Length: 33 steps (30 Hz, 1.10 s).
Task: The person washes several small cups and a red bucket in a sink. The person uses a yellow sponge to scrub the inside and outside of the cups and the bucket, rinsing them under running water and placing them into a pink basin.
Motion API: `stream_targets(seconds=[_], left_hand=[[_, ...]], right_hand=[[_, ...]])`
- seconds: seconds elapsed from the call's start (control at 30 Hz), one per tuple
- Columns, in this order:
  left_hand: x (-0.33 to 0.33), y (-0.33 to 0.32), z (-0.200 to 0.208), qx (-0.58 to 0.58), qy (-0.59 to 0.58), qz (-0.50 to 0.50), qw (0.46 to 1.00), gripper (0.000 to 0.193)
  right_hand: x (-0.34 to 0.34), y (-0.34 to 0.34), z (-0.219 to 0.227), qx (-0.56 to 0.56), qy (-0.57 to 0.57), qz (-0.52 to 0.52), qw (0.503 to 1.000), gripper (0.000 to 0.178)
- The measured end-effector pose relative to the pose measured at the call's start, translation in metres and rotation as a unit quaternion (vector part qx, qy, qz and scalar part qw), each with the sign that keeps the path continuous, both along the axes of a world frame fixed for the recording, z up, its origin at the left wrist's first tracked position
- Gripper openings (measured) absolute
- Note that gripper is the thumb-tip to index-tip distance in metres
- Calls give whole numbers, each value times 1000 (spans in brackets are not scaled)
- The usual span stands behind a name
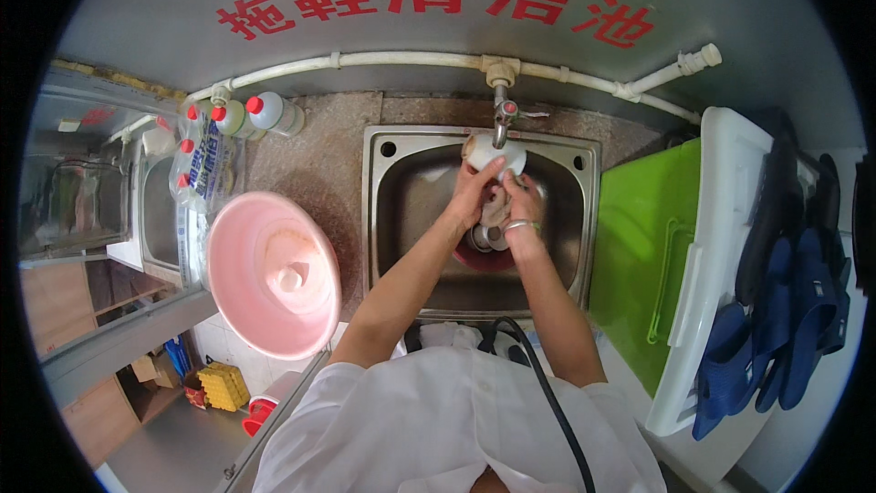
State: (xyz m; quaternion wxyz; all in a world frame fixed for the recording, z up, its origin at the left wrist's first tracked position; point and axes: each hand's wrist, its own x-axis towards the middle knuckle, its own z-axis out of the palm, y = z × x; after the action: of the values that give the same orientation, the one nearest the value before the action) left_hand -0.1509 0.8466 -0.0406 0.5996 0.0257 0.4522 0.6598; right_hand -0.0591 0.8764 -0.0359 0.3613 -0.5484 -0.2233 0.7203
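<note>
So the big thing here is the steel sink (420, 139): I'd do everything over its middle, so drips land inside and not on the counter. The pink basin (239, 265) sits off to the left, out of the way of both arms, which is fine. Down in the sink there's a reddish round thing (488, 263) with pale cup-like pieces by it, so I'd stay high enough not to knock those.

The left hand (473, 192) is mostly closed, fingers curled on the near side of the white vessel (511, 160). The right hand (523, 201) is half closed, fingertips at the vessel's other side. That vessel, maybe a cup, is right below the tap (504, 119), tipped over. Looks like a wash or rinse to me, though I can't make out running water. Wet glaze would be slippery, so let the left do the gripping and the right do the wiping, turning it bit by bit.

The crumpled beige cloth (495, 207) hangs between the hands; can't tell which one has it. Bunch it up so it reaches the inside.
</note>
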Motion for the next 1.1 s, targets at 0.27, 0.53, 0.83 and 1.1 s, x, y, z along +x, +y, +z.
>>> stream_targets(seconds=[0.27,0.53,0.83,1.1], left_hand=[[-25,-14,-10,3,116,-32,993,40],[-23,-25,1,65,137,-201,968,49],[-47,-17,-29,-11,554,-286,782,59],[-33,-4,23,-56,731,-313,603,74]], right_hand=[[20,19,24,157,19,29,987,25],[-27,44,-16,224,-8,301,927,35],[-32,7,4,446,-250,237,826,29],[-18,13,1,342,-315,217,859,40]])
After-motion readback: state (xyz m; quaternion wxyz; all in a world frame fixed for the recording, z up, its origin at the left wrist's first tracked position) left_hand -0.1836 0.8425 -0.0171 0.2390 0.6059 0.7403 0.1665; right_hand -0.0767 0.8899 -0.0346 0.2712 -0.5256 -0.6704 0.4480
